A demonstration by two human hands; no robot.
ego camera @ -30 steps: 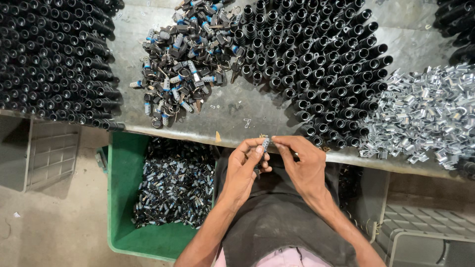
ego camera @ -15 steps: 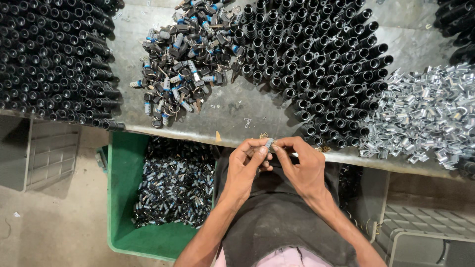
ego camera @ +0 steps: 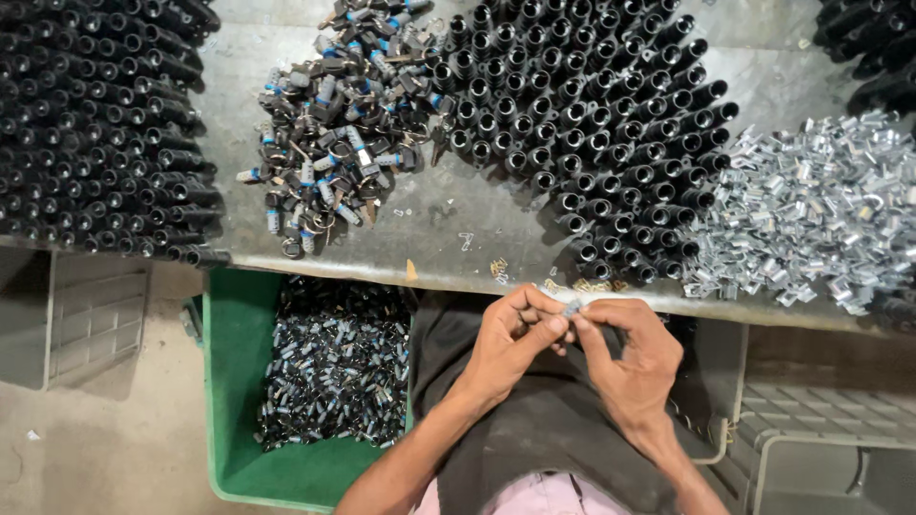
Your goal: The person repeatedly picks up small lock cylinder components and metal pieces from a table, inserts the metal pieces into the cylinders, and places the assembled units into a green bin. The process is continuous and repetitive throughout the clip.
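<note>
My left hand (ego camera: 510,339) and right hand (ego camera: 634,358) pinch one small metal part (ego camera: 572,308), fingertips narrow. Green bin (ego camera: 234,401) at 9 o'clock; black tubes (ego camera: 582,124) at 12.

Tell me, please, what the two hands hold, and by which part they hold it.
Left hand and right hand pinch one small silver part between their fingertips; which end each grips cannot be told.

A grey metal worktable (ego camera: 458,224) spanned the upper frame. Below it lay a dusty concrete floor (ego camera: 95,448) at lower left, with grey crates (ego camera: 821,458) at lower right.
</note>
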